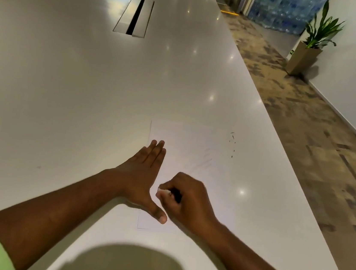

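Note:
A white sheet of paper (195,150) lies flat on the white table (87,101) near its right edge, with faint pencil smudges on it. My left hand (143,175) presses flat on the sheet's left edge, fingers straight and thumb spread toward me. My right hand (187,198) is curled over the sheet's near part and grips a small white eraser with a dark part (171,194) against the paper. Small dark crumbs (232,145) lie on the table just past the sheet's far right corner.
A metal cable hatch (134,16) is set into the tabletop far ahead. The table's right edge (282,152) drops to patterned carpet (309,119). A potted plant (311,45) stands by the white wall at the far right.

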Available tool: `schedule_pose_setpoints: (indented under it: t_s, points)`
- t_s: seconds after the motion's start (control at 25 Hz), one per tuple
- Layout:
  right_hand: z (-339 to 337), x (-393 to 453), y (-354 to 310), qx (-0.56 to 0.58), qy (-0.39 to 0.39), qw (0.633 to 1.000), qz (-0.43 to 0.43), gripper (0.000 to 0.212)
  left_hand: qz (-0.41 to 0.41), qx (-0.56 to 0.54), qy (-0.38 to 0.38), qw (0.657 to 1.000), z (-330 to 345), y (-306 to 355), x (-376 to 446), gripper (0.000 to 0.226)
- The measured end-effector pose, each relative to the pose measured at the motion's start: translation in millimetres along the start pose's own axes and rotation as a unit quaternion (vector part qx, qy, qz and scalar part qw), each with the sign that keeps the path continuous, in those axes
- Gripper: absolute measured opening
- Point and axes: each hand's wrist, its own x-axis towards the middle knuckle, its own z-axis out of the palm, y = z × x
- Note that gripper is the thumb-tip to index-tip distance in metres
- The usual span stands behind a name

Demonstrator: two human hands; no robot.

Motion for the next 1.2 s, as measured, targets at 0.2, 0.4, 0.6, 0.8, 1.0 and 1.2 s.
schedule_pose_setpoints:
  t_s: [0.2, 0.4, 0.6, 0.8, 1.0, 1.2]
  points:
    - [-58.0, 81.3, 74.2, -0.103, 0.181, 0.966, 0.153, 0.01, -0.007, 0.008, -0.004, 1.0, -0.6, 1.1, 0.3, 0.172]
    - [-8.8, 16.7, 7.0, -0.008, 0.042, 0.998, 0.053, 0.007, -0.005, 0.0, -0.01, 1.0, -0.9, 1.4, 0.6, 0.171]
    - [-37.9, 66.5, 60.4, -0.092, 0.167, 0.974, 0.125, 0.011, -0.007, -0.001, -0.008, 1.0, -1.1, 1.1, 1.8, 0.172]
    - [-18.5, 38.1, 23.9, -0.029, 0.125, 0.986, 0.104, 0.011, -0.007, -0.002, -0.008, 1.0, -1.2, 0.9, 2.0, 0.172]
    - [-15.2, 38.4, 38.2, -0.057, 0.143, 0.985, 0.075, 0.011, -0.008, 0.005, -0.016, 1.0, -0.8, 1.7, 1.5, 0.172]
    - [-33.6, 57.2, 46.8, -0.06, 0.166, 0.974, 0.141, 0.011, -0.015, 0.009, -0.018, 1.0, -1.8, 3.3, 1.3, 0.172]
